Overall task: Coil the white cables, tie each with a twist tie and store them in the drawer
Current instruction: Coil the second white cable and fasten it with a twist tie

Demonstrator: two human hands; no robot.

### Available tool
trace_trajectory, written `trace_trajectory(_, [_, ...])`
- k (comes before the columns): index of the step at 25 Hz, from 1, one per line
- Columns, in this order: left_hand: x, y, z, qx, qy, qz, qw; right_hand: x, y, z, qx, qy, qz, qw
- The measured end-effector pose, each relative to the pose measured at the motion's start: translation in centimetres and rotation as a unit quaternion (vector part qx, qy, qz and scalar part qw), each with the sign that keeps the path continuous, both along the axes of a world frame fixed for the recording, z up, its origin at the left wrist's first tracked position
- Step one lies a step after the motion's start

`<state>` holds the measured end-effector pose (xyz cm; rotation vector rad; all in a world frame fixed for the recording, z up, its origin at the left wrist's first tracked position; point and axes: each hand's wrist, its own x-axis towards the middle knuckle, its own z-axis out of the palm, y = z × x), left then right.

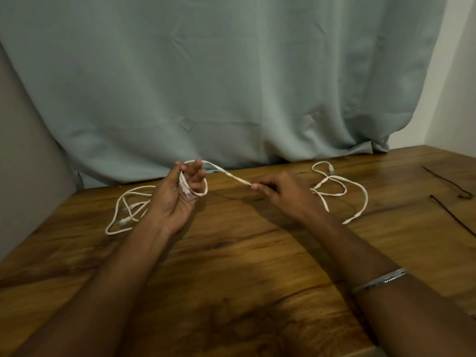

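The left hand (pixel 180 199) grips a small loop of flat cable (pixel 332 194), plug against its palm. The right hand (pixel 280 191) pinches the same cable, taut between them; its slack sprawls on the counter (pixel 231 253) beyond the right hand. Another cable (pixel 123 210) lies behind the left hand.

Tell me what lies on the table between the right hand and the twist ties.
Only the flat white cable's own loose loops lie on the table between the right hand and the two dark twist ties near the right edge. Nothing else visible blocks that reach.
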<state>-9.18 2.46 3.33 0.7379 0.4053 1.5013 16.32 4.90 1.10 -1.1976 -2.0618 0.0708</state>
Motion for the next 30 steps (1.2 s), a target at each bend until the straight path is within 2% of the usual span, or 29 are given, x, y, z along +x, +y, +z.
trace_trajectory(2, [0.4, 0.0, -0.3, 0.002, 0.002, -0.001, 1.000, -1.2, -1.3, 0.7, 0.010, -0.124, 0.025, 0.992])
trace_trajectory(5, [1.4, 0.0, -1.0, -0.001, 0.053, 0.004, 0.999, -3.7, -3.1, 1.0, 0.059, -0.272, 0.059, 0.959])
trace_trajectory(7, [2.3, 0.0, -1.3, -0.005, 0.093, 0.010, 0.996, -4.6, -4.0, 0.9, 0.089, -0.311, 0.069, 0.944])
trace_trajectory(9, [3.3, -0.2, -1.7, 0.000, 0.137, 0.010, 0.991, -5.2, -4.5, 0.6, 0.094, -0.309, 0.087, 0.942])
trace_trajectory(12, [4.6, -0.6, -2.5, 0.025, 0.263, 0.040, 0.964, -5.4, -4.8, 0.6, 0.055, -0.226, 0.144, 0.962])
trace_trajectory(14, [5.1, -1.4, -3.0, 0.039, 0.376, 0.084, 0.922, -5.3, -4.4, 0.7, 0.017, -0.142, 0.159, 0.977])
trace_trajectory(16, [5.4, -2.0, -3.2, 0.023, 0.412, 0.066, 0.908, -4.7, -3.5, 0.7, -0.017, -0.054, 0.152, 0.987])
trace_trajectory(20, [5.9, -2.5, -2.6, 0.000, 0.361, -0.055, 0.931, -3.1, -1.7, 1.0, -0.054, 0.116, 0.165, 0.978])
trace_trajectory(22, [5.8, -2.5, -2.0, -0.028, 0.315, -0.102, 0.943, -2.4, -1.0, 0.8, -0.077, 0.170, 0.180, 0.966])
trace_trajectory(24, [5.8, -2.5, -1.5, -0.052, 0.256, -0.130, 0.957, -2.3, -0.5, 0.4, -0.135, 0.185, 0.215, 0.949])
trace_trajectory(28, [5.0, -1.9, -1.4, -0.059, 0.204, -0.168, 0.963, -2.4, -0.8, 0.2, -0.301, 0.219, 0.339, 0.864])
trace_trajectory(30, [5.0, -1.9, -1.3, -0.053, 0.186, -0.181, 0.964, -2.1, -0.6, 0.3, -0.321, 0.225, 0.342, 0.854])
